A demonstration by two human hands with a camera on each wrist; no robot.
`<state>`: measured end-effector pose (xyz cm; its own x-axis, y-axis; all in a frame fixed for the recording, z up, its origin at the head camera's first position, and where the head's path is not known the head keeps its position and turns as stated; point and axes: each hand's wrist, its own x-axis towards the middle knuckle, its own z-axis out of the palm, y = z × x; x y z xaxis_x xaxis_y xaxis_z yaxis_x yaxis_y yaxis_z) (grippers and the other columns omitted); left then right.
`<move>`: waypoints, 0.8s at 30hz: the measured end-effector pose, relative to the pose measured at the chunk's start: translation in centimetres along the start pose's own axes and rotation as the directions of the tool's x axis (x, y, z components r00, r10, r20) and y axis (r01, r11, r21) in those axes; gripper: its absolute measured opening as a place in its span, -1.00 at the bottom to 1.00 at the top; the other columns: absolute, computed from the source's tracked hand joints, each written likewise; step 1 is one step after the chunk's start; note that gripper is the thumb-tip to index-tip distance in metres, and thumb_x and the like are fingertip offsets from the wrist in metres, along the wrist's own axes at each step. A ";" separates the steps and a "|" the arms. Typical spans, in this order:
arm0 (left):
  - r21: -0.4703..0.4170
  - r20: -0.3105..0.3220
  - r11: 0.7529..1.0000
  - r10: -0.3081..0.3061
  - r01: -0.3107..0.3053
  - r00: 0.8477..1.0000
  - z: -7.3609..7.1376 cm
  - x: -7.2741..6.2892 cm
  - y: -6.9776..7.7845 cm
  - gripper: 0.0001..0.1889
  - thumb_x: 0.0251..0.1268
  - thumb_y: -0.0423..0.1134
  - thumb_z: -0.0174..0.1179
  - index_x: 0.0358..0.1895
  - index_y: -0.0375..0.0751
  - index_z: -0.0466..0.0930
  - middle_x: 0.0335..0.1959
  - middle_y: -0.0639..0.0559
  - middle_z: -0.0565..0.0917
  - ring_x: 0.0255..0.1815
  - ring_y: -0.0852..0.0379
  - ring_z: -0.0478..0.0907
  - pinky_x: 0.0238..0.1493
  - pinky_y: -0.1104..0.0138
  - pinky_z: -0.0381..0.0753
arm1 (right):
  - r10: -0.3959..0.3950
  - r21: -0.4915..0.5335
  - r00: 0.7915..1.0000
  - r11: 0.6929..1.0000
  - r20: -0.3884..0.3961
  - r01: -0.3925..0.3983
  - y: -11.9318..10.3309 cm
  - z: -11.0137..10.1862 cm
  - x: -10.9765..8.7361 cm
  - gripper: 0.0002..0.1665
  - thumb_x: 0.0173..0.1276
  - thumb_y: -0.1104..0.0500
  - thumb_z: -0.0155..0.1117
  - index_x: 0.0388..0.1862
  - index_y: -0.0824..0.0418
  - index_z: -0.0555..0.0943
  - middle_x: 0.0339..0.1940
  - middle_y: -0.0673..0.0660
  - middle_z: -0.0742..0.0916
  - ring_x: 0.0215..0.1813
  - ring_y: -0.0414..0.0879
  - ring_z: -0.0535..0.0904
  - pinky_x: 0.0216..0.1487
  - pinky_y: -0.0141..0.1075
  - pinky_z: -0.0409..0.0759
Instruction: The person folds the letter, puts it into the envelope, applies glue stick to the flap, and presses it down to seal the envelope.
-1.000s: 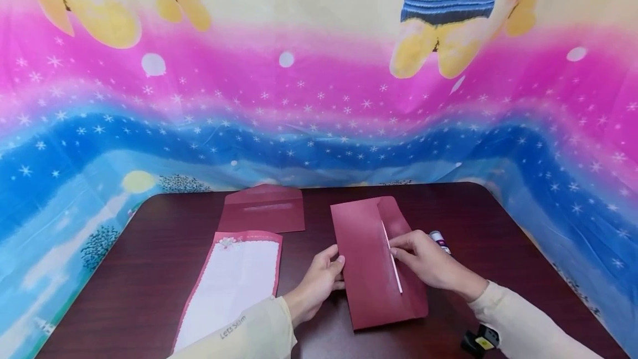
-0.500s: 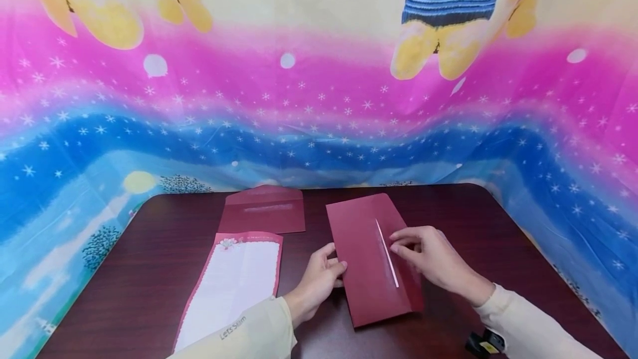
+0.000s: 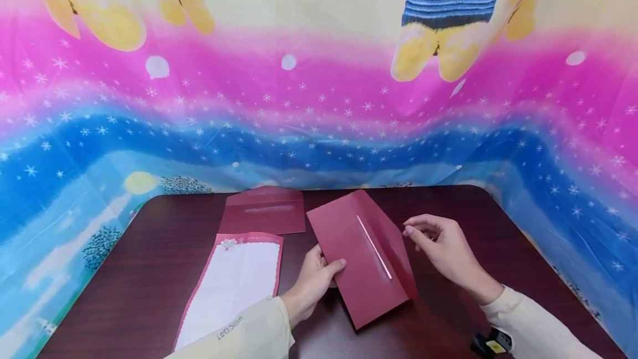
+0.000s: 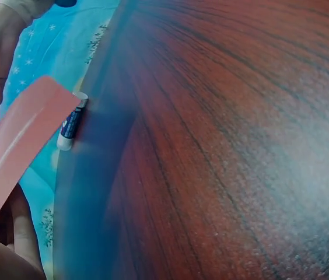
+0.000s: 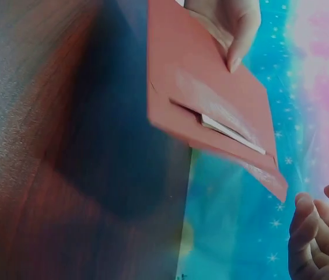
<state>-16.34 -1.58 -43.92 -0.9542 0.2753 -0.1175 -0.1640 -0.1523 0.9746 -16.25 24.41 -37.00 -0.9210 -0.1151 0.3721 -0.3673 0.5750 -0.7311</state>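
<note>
My left hand (image 3: 314, 281) grips a dark red envelope (image 3: 349, 259) by its left edge, thumb in front and fingers behind. The envelope is tilted above the table, its flap folded out at an angle on the right. A thin white paper edge (image 5: 234, 134) shows in a slit on its front, beside a whitish smear. Just right of the flap, my right hand (image 3: 448, 248) hovers with loosely bent fingers and thumb, apart from the envelope and holding nothing. In the right wrist view its fingertips (image 5: 304, 207) stand just off the flap's corner.
A second red envelope (image 3: 264, 219) with a whitish smear lies at the back of the dark wooden table (image 3: 124, 270). Before it lies a red-bordered white letter sheet (image 3: 231, 287). A glue stick (image 4: 72, 122) shows in the left wrist view. A printed cloth (image 3: 319, 98) hangs behind.
My right hand has let go of the envelope's slit area and drawn back to the right. My left hand has turned the envelope anticlockwise and tilted it, so its flap stands out.
</note>
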 end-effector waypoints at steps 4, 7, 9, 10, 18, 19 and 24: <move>-0.016 -0.031 1.000 -0.024 0.024 0.999 -0.1 0.0 0.2 -0.65 0.41 -0.36 0.13 0.19 -0.34 0.39 -0.10 -0.08 0.76 -0.24 0.19 0.73 -0.18 0.29 0.72 | 0.040 0.003 0.999 0.999 0.005 -0.040 0.3 0.2 -0.4 -0.80 0.45 0.23 0.29 -0.01 0.27 0.69 -0.17 0.28 0.81 -0.45 -0.30 0.60 -0.53 -0.30 0.59; -0.045 -0.038 0.999 -0.032 0.030 0.999 -0.1 0.0 0.3 -0.63 0.39 -0.34 0.15 0.19 -0.36 0.39 -0.08 -0.09 0.76 -0.22 0.19 0.73 -0.16 0.28 0.72 | 0.054 0.015 0.998 0.998 0.018 -0.054 0.7 0.5 -0.6 -0.75 0.47 0.22 0.27 0.05 0.28 0.67 -0.12 0.30 0.79 -0.42 -0.32 0.59 -0.53 -0.30 0.59; -0.058 -0.042 0.998 -0.030 0.027 0.999 -0.1 -0.1 0.4 -0.63 0.39 -0.33 0.16 0.19 -0.37 0.38 -0.08 -0.09 0.75 -0.22 0.19 0.73 -0.16 0.28 0.71 | 0.061 0.023 0.998 0.998 0.026 -0.062 1.0 0.6 -0.8 -0.74 0.47 0.23 0.26 0.07 0.29 0.65 -0.11 0.30 0.79 -0.41 -0.33 0.60 -0.51 -0.30 0.60; -0.064 -0.047 0.998 -0.028 0.025 0.999 -0.2 -0.1 0.5 -0.62 0.39 -0.32 0.16 0.19 -0.37 0.37 -0.09 -0.09 0.75 -0.23 0.20 0.73 -0.16 0.29 0.71 | 0.067 0.026 0.997 0.997 0.032 -0.068 1.2 0.8 -0.9 -0.73 0.47 0.23 0.26 0.09 0.29 0.64 -0.11 0.30 0.78 -0.38 -0.34 0.61 -0.50 -0.29 0.61; -0.118 -0.066 0.992 -0.040 0.032 0.997 -0.4 -0.1 1.2 -0.66 0.35 -0.30 0.17 0.11 -0.34 0.39 -0.26 0.05 0.73 -0.30 0.21 0.73 -0.15 0.32 0.70 | 0.149 0.076 0.982 0.984 0.117 -0.159 1.6 1.0 -1.2 -0.64 0.49 0.21 0.24 0.16 0.38 0.59 -0.08 0.34 0.77 -0.33 -0.35 0.65 -0.45 -0.24 0.66; -0.118 -0.066 0.993 -0.037 0.029 0.997 -0.4 0.0 1.2 -0.67 0.34 -0.30 0.17 0.10 -0.34 0.40 -0.28 0.06 0.73 -0.31 0.21 0.73 -0.16 0.32 0.70 | 0.158 0.081 0.979 0.982 0.125 -0.169 1.6 1.0 -1.3 -0.62 0.49 0.20 0.24 0.17 0.39 0.59 -0.07 0.35 0.77 -0.33 -0.36 0.64 -0.46 -0.24 0.66; -0.110 -0.076 0.994 -0.017 0.009 0.997 -0.5 0.2 1.6 -0.73 0.32 -0.31 0.17 0.02 -0.36 0.44 -0.38 0.07 0.71 -0.43 0.22 0.69 -0.34 0.34 0.67 | 0.197 0.093 0.971 0.973 0.139 -0.211 1.6 1.0 -1.4 -0.61 0.51 0.18 0.21 0.19 0.39 0.58 -0.08 0.35 0.78 -0.42 -0.32 0.62 -0.46 -0.23 0.66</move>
<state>-16.89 -2.24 -42.49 -0.9675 0.2049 -0.1483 -0.1989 -0.2535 0.9467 -15.71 24.65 -39.22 -0.9842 -0.1112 0.1379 -0.1756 0.5085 -0.8430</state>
